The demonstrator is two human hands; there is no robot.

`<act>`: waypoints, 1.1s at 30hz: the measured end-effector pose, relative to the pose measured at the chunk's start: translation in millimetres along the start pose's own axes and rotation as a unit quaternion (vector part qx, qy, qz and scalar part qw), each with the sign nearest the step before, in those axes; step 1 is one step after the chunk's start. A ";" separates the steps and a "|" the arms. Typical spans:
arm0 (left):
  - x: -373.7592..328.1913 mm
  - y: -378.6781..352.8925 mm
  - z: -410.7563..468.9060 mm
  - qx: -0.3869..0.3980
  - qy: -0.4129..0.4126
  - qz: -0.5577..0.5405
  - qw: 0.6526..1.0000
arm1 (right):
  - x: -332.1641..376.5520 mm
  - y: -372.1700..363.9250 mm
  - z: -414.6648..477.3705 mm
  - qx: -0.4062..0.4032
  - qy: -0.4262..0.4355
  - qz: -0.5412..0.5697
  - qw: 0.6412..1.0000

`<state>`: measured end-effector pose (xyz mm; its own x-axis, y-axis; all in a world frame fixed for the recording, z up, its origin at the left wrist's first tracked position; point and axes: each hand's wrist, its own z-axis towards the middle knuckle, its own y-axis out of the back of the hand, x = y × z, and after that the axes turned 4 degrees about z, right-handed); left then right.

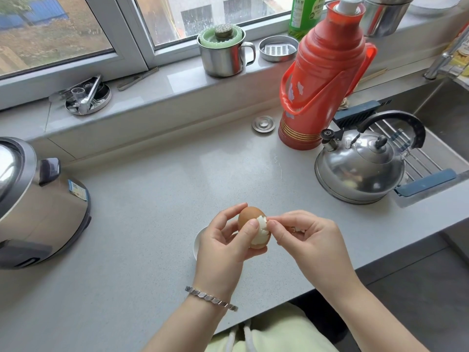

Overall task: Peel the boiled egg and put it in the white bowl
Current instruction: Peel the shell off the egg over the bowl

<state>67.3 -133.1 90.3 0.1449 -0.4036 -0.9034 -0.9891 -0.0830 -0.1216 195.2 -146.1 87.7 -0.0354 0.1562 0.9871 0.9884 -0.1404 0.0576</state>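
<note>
At the bench's (177, 179) six o'clock, over the white bowl (196, 243), the left grip (220, 247) clasped the egg (256, 232) steady so the right grip (304, 235), at three o'clock, pinched its shell (247, 215).

One red thermos (322, 80) back there! Well in front of it: two hands, left hand (220, 247) and right hand (307, 237), one egg (247, 218), one white bowl (197, 241). Just right of it, one kettle (360, 171); just left, one small metal lid (263, 123); far left, one rice cooker (43, 204).

Grey speckled counter (157, 189) lay beneath the left hand (223, 242), pale sill (157, 97) ran beyond it, daylit white-framed window (76, 29) farther off, dark floor (426, 295) to its right.
</note>
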 end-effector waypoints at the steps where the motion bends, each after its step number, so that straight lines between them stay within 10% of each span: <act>1: 0.1 -0.4 -0.2 -0.001 0.002 -0.001 1.000 | -1.3 -0.8 -0.8 -0.005 0.013 -0.014 1.000; 10: -0.5 -0.8 -1.3 -0.005 0.007 -0.015 1.000 | -3.3 -6.3 -0.4 -0.032 -0.003 -0.003 0.999; 20: -5.2 5.0 -2.0 0.052 0.062 -0.084 0.993 | 2.8 0.8 7.2 0.004 -0.190 0.384 0.904; 33: -5.0 8.6 0.4 0.064 0.026 -0.039 0.997 | 0.7 0.4 6.8 0.035 -0.168 0.174 0.970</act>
<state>58.1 -131.4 93.6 0.2202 -0.4469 -0.8671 -0.9693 -0.0002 -0.2461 196.6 -139.4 87.4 0.3411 0.4232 0.8394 0.9397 -0.1774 -0.2925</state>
